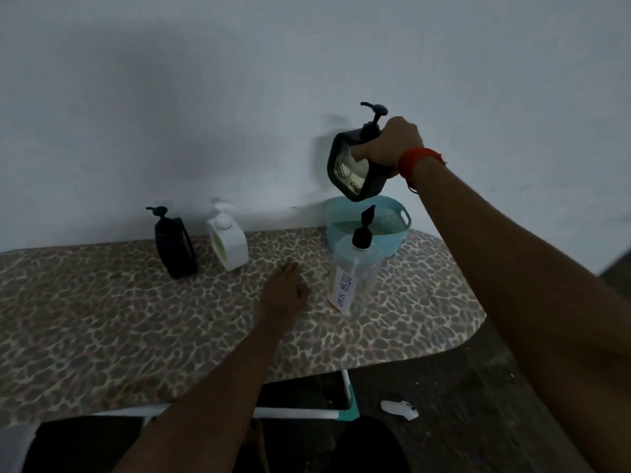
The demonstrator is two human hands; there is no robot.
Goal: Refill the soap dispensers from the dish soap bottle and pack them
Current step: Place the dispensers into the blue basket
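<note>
My right hand [392, 145] grips a dark grey pump dispenser [355, 165] by its shoulder and holds it tilted in the air above the light blue basket [392, 216]. A clear dish soap bottle [355, 271] with a black cap and a handwritten label stands just in front of the basket. My left hand [285, 291] rests flat on the patterned table, fingers apart, left of that bottle. Further left stand a black pump dispenser [174, 244] and a white pump dispenser [228, 240], side by side near the wall.
The leopard-print table [136, 319] runs along a plain white wall, with its right edge rounded near the basket. Below its front edge a white and teal frame bar [300, 413] shows, and a white scrap [399, 409] lies on the dark floor.
</note>
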